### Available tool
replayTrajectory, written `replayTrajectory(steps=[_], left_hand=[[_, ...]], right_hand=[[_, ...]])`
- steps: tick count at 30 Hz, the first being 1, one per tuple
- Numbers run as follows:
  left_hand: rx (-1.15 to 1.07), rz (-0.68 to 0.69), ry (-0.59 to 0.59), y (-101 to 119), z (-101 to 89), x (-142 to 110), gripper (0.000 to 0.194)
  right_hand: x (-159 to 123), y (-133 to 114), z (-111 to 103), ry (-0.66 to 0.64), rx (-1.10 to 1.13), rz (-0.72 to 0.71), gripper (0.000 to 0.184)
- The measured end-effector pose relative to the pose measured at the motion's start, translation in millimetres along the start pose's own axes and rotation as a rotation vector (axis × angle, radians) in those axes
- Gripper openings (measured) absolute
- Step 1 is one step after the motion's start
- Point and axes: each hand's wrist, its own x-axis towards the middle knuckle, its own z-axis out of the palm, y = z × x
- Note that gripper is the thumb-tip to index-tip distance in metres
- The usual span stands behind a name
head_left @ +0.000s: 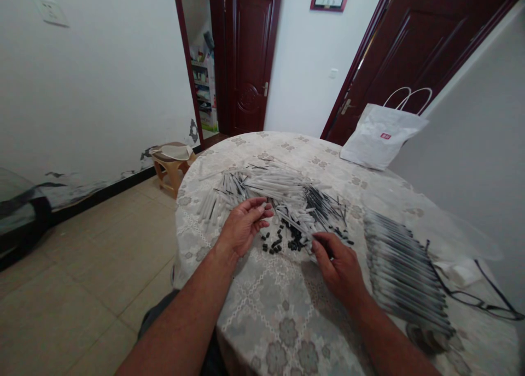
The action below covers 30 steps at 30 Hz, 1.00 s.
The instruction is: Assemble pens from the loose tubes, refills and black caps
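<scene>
My left hand (248,225) is closed in a pinch on a small white piece (262,205), too small to make out fully. My right hand (337,264) is closed on a slim white pen barrel (293,223), which slants up and left toward my left hand. Beyond both hands lies a pile of white pen barrels (274,182). Thin dark pen refills (322,204) are heaped at its right. Small black pen caps or plugs (294,236) lie scattered between my hands, with short white pieces (305,217) among and behind them.
A row of assembled-looking pens (404,272) lies at the right, beside clear plastic wrapping (451,228) and black-framed glasses (471,299). A white paper bag (379,138) stands at the far right of the cloth-covered round table (283,332). A stool (170,168) is on the left.
</scene>
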Motion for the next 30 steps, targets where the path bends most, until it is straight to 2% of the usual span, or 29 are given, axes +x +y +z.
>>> replayTrajectory(steps=[5, 11, 17, 24, 30], left_hand=[[-0.028, -0.013, -0.027, 2.1, 0.7, -3.1, 0.022], [-0.035, 0.001, -0.027, 0.7, 0.2, -3.8, 0.026], [-0.081, 0.005, -0.037, -2.6, 3.4, -5.6, 0.015], [-0.145, -0.03, -0.092, -3.7, 11.7, -12.9, 0.017], [-0.1, -0.035, -0.119, -4.7, 11.7, -15.3, 0.017]], right_hand=[[-0.3, 0.6, 0.6, -0.005, 0.01, 0.003, 0.023], [-0.4, -1.2, 0.6, -0.014, 0.009, -0.012, 0.023], [-2.1, -1.0, 1.0, -0.031, 0.027, -0.017, 0.022], [-1.6, -3.7, 2.1, -0.042, 0.006, -0.042, 0.022], [-0.3, -7.9, 1.7, -0.049, 0.001, -0.044, 0.022]])
